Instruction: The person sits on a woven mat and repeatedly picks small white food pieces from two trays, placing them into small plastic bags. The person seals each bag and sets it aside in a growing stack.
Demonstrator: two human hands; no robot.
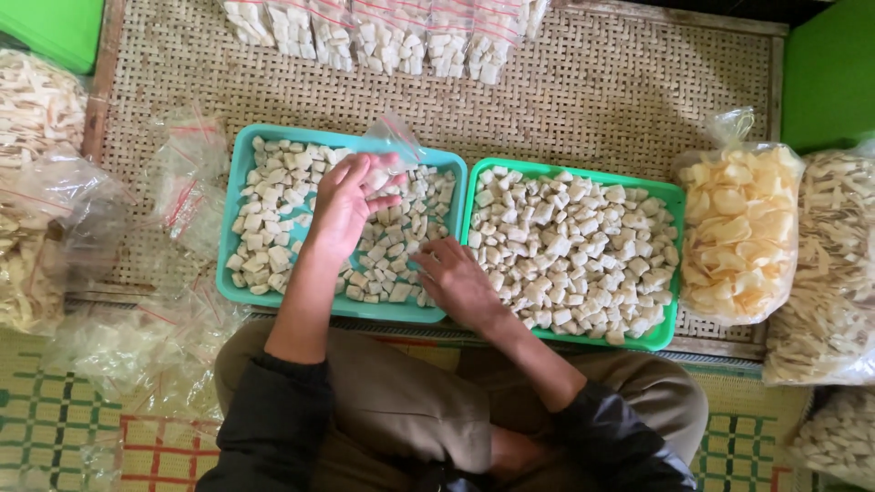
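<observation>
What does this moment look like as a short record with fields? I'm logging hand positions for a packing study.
left hand: raised over the teal tray, holding a small clear bag with its fingers curled at the bag's mouth
right hand: lowered among the pale cubes at the teal tray's near right corner, palm down
green tray: beside the teal one, full of the same cubes
filled bags: a row at the far edge of the woven mat
big bag of yellow chips: right of the green tray
</observation>
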